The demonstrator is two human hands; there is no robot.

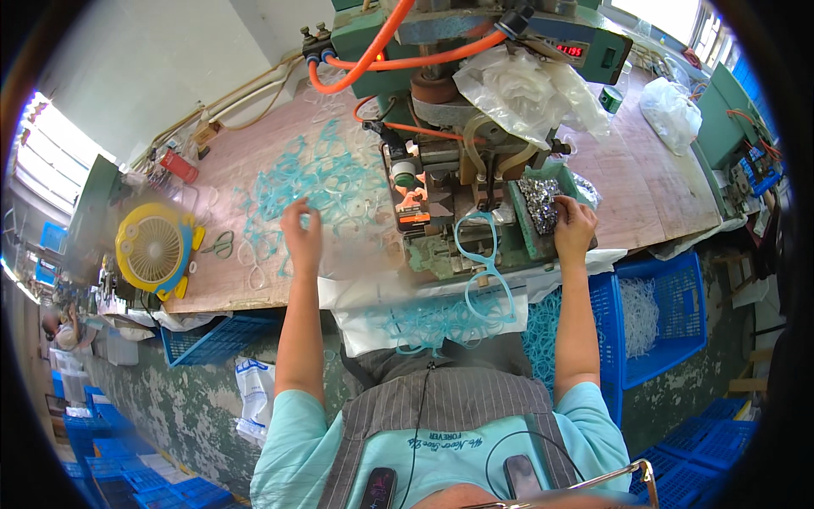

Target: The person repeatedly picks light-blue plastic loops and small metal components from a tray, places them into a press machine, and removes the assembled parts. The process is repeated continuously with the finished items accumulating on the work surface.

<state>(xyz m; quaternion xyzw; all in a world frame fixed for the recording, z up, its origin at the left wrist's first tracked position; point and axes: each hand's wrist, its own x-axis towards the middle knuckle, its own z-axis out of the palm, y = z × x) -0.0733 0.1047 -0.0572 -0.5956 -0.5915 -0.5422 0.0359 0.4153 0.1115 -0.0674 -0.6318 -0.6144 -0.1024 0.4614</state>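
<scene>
My left hand (303, 239) is raised over the near side of the table, a little smeared, its fingers loosely bent and apart with nothing visible in them. Beyond it spreads a loose pile of turquoise and clear plastic eyeglass frames (326, 174). My right hand (577, 226) pinches at the heap of small shiny metal parts (540, 202) in a green tray (527, 227); whatever its fingertips hold is too small to make out. Between my hands, a light-blue eyeglass frame (495, 270) hangs at the front of the green machine (441, 265), one rim up against it.
More turquoise frames (424, 324) lie on white sheeting over my lap. A phone (413, 204) stands left of the machine head; orange hoses (373, 61) loop above. Farther left are scissors (222, 244) and a yellow fan (154, 248). Blue crates (670, 360) stand at right.
</scene>
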